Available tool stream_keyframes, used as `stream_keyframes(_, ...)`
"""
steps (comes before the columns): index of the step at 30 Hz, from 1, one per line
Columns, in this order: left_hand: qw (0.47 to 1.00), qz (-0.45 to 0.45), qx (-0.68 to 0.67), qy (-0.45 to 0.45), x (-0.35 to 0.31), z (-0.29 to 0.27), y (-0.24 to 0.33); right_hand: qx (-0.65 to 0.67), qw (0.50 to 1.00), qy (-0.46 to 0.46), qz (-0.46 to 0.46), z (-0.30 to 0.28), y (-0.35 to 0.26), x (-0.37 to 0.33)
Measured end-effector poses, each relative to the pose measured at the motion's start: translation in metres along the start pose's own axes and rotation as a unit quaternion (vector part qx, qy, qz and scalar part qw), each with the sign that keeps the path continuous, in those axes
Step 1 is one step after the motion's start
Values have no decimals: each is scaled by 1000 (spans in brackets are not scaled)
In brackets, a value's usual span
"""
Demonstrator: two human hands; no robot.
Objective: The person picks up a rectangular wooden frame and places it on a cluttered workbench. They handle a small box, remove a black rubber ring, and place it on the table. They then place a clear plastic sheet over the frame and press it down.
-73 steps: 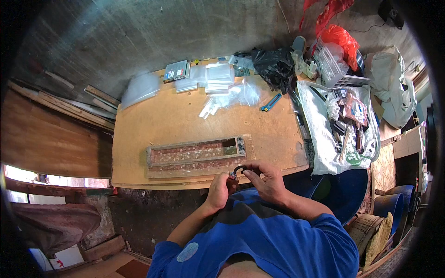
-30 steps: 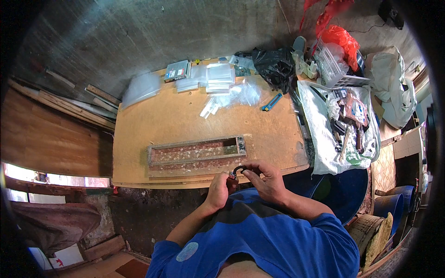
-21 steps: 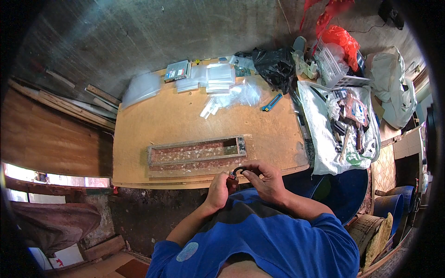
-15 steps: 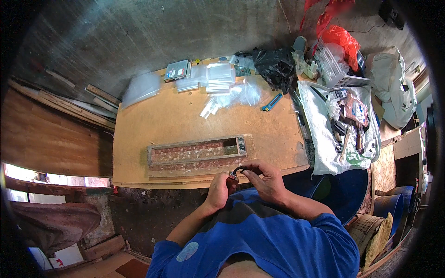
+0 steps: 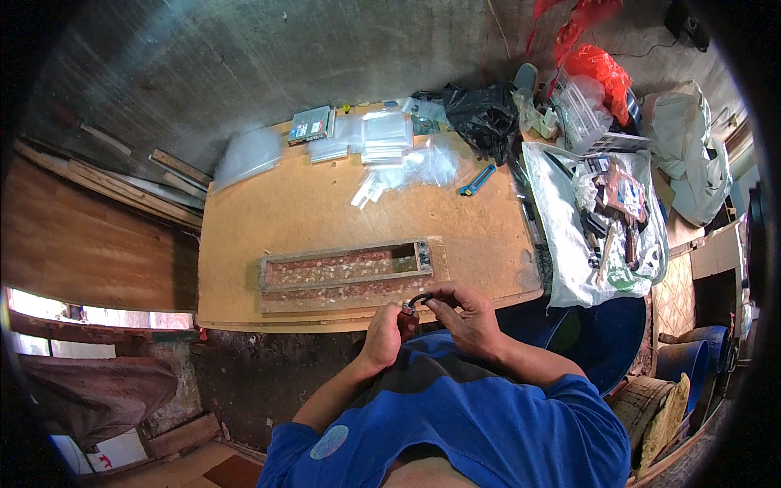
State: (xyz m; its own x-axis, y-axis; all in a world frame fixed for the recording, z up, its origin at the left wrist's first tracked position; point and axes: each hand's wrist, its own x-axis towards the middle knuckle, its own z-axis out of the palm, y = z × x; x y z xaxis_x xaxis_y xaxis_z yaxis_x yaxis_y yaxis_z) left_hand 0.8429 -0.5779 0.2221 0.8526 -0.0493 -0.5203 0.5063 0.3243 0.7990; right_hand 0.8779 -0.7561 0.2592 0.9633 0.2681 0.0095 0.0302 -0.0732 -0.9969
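Note:
Close to my body, just off the table's front edge, both hands meet around one small object. My left hand point(image 5: 381, 337) is closed on its lower part, a small piece with a shiny metal-looking end point(image 5: 407, 308). From that end rises a thin black curved piece point(image 5: 419, 298), like a short cable or bent strip. My right hand point(image 5: 468, 321) pinches the far end of this curve between thumb and fingers. The fingers hide most of the object, so its exact kind does not show. A shallow wooden tray point(image 5: 342, 285) lies on the table just beyond my hands.
The wooden table point(image 5: 236, 220) carries clear plastic bags point(image 5: 386, 134), a box-shaped metal device point(image 5: 311, 124), a blue utility knife point(image 5: 477, 180) and a black plastic bag point(image 5: 480, 122). At right, a white sack point(image 5: 565, 260) bears tools; blue barrels point(image 5: 606, 342) stand below.
The black curved piece sits slightly lower and flatter between my hands. Both hands stay in almost the same place and keep their grip.

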Motion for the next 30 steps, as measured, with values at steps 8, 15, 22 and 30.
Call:
stream_keyframes(8,1000,7,16,-17,3,-2,0,-16,1000,2,4,-2,-3,0)
stream_keyframes(15,1000,-3,-2,3,1,4,4,-7,1000,4,6,-1,0,0)
stream_keyframes(22,1000,-15,9,-10,2,0,5,-16,1000,2,21,-2,-1,0)
stream_keyframes(30,1000,-12,-6,-9,-1,2,6,-14,1000,1,10,-2,0,0)
